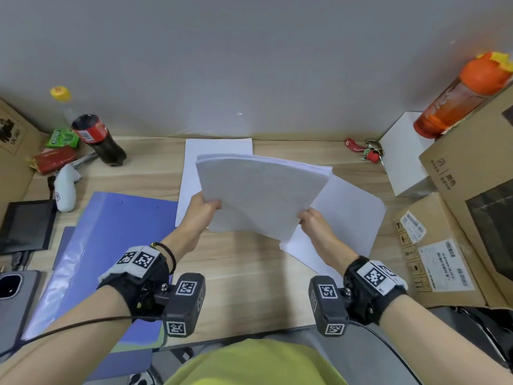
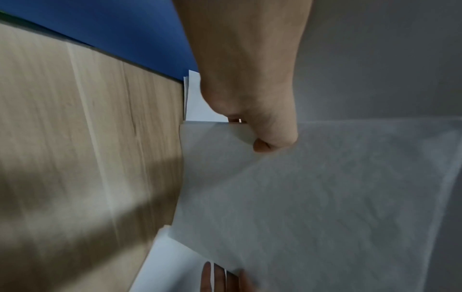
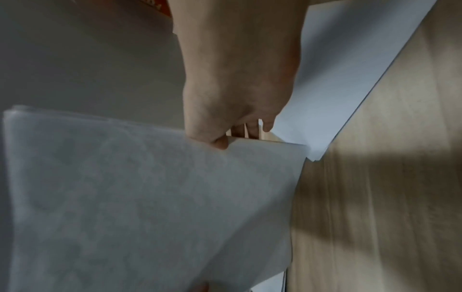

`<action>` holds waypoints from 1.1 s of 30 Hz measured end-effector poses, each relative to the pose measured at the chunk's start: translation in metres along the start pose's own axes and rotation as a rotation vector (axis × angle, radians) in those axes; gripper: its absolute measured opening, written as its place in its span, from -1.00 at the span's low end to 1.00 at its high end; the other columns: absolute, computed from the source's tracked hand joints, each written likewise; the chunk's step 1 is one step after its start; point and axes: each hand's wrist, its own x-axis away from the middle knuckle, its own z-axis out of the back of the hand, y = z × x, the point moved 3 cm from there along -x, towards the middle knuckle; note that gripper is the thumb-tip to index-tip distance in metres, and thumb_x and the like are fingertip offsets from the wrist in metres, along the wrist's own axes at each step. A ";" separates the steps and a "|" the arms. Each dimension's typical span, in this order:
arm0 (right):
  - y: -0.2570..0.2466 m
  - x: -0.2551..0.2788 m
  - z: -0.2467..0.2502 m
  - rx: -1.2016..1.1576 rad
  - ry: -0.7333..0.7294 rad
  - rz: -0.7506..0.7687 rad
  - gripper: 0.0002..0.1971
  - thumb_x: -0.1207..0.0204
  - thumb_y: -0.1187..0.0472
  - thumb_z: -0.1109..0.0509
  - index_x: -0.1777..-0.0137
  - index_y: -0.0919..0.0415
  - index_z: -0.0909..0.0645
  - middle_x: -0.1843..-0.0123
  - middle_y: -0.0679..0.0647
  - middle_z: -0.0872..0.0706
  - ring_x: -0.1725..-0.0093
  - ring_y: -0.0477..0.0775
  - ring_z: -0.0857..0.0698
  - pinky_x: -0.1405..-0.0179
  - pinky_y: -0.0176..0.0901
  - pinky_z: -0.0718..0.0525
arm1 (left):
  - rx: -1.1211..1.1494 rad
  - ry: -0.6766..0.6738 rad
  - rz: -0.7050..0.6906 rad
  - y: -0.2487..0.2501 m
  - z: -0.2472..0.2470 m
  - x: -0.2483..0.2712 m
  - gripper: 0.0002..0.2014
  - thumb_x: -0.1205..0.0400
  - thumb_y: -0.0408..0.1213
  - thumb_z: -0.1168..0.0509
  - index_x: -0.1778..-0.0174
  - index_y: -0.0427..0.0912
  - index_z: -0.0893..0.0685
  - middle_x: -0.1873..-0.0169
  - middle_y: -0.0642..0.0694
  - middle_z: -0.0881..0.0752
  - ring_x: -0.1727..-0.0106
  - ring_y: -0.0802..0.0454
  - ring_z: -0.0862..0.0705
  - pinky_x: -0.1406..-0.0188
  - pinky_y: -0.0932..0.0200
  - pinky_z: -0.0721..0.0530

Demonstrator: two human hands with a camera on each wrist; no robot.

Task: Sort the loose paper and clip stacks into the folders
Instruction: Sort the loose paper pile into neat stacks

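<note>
A stack of white paper (image 1: 261, 193) hangs lifted above the wooden desk, bowed between both hands. My left hand (image 1: 204, 205) pinches its near left corner, thumb on top (image 2: 265, 146). My right hand (image 1: 312, 218) pinches the near right edge, thumb on top and fingers under (image 3: 220, 144). Beneath it lie one white sheet pile (image 1: 194, 151) at the back and another pile (image 1: 349, 215) to the right. An open blue folder (image 1: 111, 240) lies flat on the left of the desk.
On the left stand a cola bottle (image 1: 97, 137), a green packet (image 1: 62, 138), a red packet (image 1: 52, 159), a dark tablet (image 1: 26, 226) and a phone (image 1: 14, 298). Cardboard boxes (image 1: 455, 218), a white box (image 1: 405, 154), an orange bottle (image 1: 466, 95) and keys (image 1: 366, 151) fill the right.
</note>
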 end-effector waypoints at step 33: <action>0.063 -0.015 -0.029 0.154 -0.168 -0.336 -0.68 -0.69 0.21 -0.10 -0.35 0.05 -0.56 -0.13 0.08 -0.76 0.04 0.05 -0.71 0.19 -0.21 -0.63 | -0.119 -0.180 0.193 -0.076 0.020 -0.010 -0.62 -0.78 -0.23 -0.10 -0.53 0.01 -0.37 -0.33 0.13 -0.53 -0.31 0.12 -0.55 -0.08 0.35 -0.55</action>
